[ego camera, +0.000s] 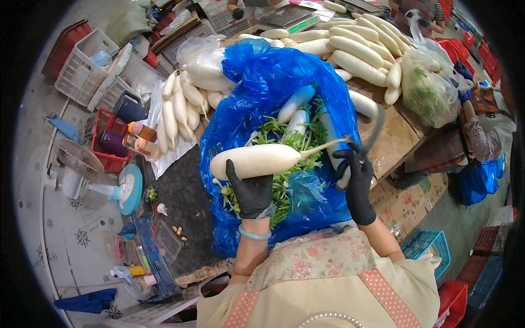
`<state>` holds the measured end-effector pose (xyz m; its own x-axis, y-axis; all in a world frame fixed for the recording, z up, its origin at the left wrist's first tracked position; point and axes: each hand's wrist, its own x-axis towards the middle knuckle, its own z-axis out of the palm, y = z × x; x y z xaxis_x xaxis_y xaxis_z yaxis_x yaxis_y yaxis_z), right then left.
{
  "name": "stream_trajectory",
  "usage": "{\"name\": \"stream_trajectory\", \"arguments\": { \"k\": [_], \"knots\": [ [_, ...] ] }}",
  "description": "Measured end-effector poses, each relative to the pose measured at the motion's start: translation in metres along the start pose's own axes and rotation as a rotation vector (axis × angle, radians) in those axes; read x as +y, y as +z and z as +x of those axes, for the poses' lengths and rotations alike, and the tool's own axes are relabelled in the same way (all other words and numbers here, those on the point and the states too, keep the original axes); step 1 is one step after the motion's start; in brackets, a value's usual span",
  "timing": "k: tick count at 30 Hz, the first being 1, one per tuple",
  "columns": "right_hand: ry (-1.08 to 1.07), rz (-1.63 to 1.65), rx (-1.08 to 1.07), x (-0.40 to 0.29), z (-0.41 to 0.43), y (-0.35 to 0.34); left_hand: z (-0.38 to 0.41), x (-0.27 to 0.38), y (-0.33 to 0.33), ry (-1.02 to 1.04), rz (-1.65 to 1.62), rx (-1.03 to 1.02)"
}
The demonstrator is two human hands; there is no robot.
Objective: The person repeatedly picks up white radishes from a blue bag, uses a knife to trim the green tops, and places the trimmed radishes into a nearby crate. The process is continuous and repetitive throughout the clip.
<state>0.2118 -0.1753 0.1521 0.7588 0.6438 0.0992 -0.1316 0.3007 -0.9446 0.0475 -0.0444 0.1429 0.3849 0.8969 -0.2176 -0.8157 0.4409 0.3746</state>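
Note:
My left hand (251,192), in a black glove, grips a large white daikon radish (258,160) from below. The radish lies level above an open blue plastic bag (254,98), its thin root tail pointing right. At the tip of that tail is my right hand (357,180), also black-gloved, closed around the handle of a knife (375,129). Its grey blade looks curved and is blurred. Inside the bag are cut green radish leaves (283,197) and a few more daikons (297,103), partly covered by the plastic.
A large daikon pile (357,51) and a digital scale (287,18) stand at the back. More daikons (180,108) lie to the left. A small fan (80,158) and a red basket (107,141) are farther left. At right, a co-worker (478,123) holds a clear bag of greens (428,86).

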Motion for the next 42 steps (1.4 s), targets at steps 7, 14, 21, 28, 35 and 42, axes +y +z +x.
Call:
{"name": "stream_trajectory", "arguments": {
  "k": [7, 14, 21, 28, 35, 42],
  "knots": [
    [-0.445, -0.731, -0.389, 0.016, -0.01, 0.018, 0.001, -0.002, -0.001, 0.019, 0.006, 0.086],
    [-0.615, -0.907, -0.308, 0.044, 0.018, 0.036, -0.005, -0.009, -0.006, -0.127, -0.006, 0.038],
    [0.288, -0.575, -0.391, 0.082, 0.06, 0.005, -0.014, 0.001, 0.004, -0.062, 0.005, 0.092],
    [0.788, 0.266, -0.585, 0.011, 0.013, 0.027, -0.011, 0.0, 0.005, 0.135, -0.107, -0.15],
    [0.249, -0.006, -0.439, -0.006, 0.018, 0.025, 0.006, 0.04, 0.009, 0.287, 0.16, -0.327],
    [0.199, 0.028, -0.406, -0.023, 0.041, 0.029, -0.01, 0.036, -0.006, 0.05, 0.273, -0.174]
  ]
}}
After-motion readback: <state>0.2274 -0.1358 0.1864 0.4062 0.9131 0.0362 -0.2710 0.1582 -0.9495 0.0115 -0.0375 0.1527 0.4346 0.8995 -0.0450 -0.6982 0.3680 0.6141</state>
